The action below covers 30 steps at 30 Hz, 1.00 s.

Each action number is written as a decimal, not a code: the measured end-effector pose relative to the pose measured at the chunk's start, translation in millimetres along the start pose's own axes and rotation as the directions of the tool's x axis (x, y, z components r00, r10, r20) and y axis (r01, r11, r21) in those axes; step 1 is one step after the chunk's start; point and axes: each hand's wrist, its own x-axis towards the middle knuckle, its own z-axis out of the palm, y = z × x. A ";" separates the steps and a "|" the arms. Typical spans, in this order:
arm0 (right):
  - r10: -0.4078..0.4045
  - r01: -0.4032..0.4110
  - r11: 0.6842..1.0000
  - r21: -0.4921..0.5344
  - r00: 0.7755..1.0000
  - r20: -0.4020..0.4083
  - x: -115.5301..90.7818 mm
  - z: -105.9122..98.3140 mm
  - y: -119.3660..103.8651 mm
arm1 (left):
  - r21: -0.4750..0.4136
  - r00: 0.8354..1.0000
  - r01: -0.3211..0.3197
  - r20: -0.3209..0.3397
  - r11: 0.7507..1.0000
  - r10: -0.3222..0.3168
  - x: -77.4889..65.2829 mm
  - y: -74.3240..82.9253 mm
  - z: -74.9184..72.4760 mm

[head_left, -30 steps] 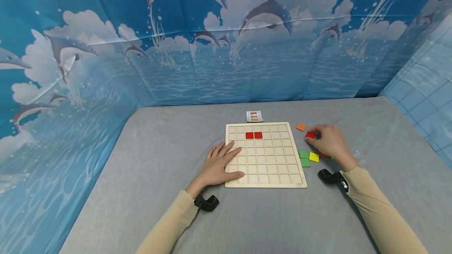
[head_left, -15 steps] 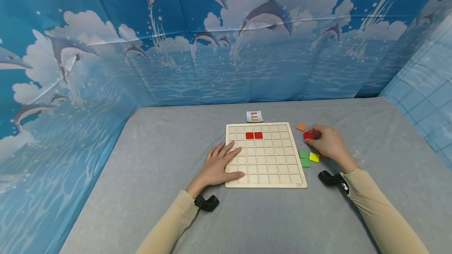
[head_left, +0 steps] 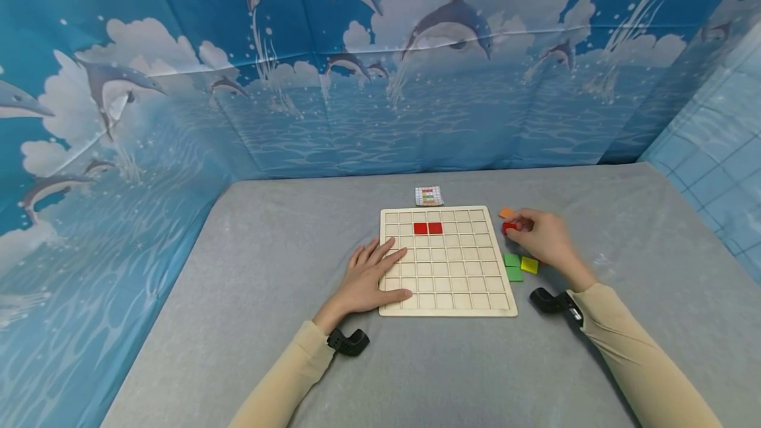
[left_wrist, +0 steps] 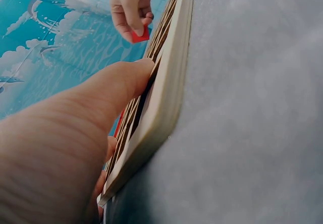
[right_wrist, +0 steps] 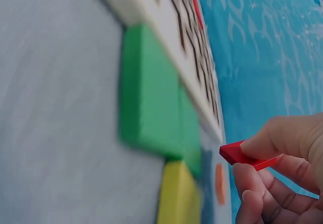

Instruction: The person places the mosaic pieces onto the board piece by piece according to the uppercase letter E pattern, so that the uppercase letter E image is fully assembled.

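Observation:
My left hand [head_left: 367, 281] lies with spread fingers on the left side of a wooden grid board [head_left: 448, 283], thumb near its front edge. Two red square tiles [head_left: 427, 228] sit side by side in the board's second row from the back. My right hand [head_left: 543, 236] pinches another red tile [right_wrist: 243, 156] between thumb and fingers, just off the board's right edge. In the left wrist view this red tile [left_wrist: 141, 35] shows raised past the board's rim, under the right fingers. Below the right hand, two green tiles [head_left: 512, 267] lie against the board's right edge.
A yellow tile [head_left: 529, 265] lies beside the green ones, and an orange tile [head_left: 506, 213] near the board's far right corner. Behind the board is a small card [head_left: 429, 196] printed with a coloured grid. A dolphin-print curtain [head_left: 368, 124] borders the grey table [head_left: 285, 243].
My right hand has lifted the red tile and shifted left with it, towards the board's right edge. The left hand has stayed in place.

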 end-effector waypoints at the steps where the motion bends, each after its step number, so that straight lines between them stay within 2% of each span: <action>1: -0.001 0.001 1.000 0.008 1.000 0.005 0.6 0.0 -2.4 | -0.004 1.000 -0.001 -0.003 1.000 0.001 -0.1 -0.1 0.1; 8: 0.007 -0.016 0.995 0.102 0.996 0.085 6.8 7.0 -19.3 | -0.004 1.000 0.002 -0.004 1.000 -0.002 -0.2 0.6 -0.8; 22: -0.166 0.143 0.972 0.189 0.980 0.111 18.0 33.8 -41.3 | 0.008 1.000 -0.011 -0.014 1.000 0.011 0.8 -0.7 0.3; 30: -0.140 0.113 0.975 0.191 0.981 0.133 22.7 43.7 -49.8 | 0.019 1.000 -0.003 -0.004 1.000 0.003 1.9 -2.2 2.0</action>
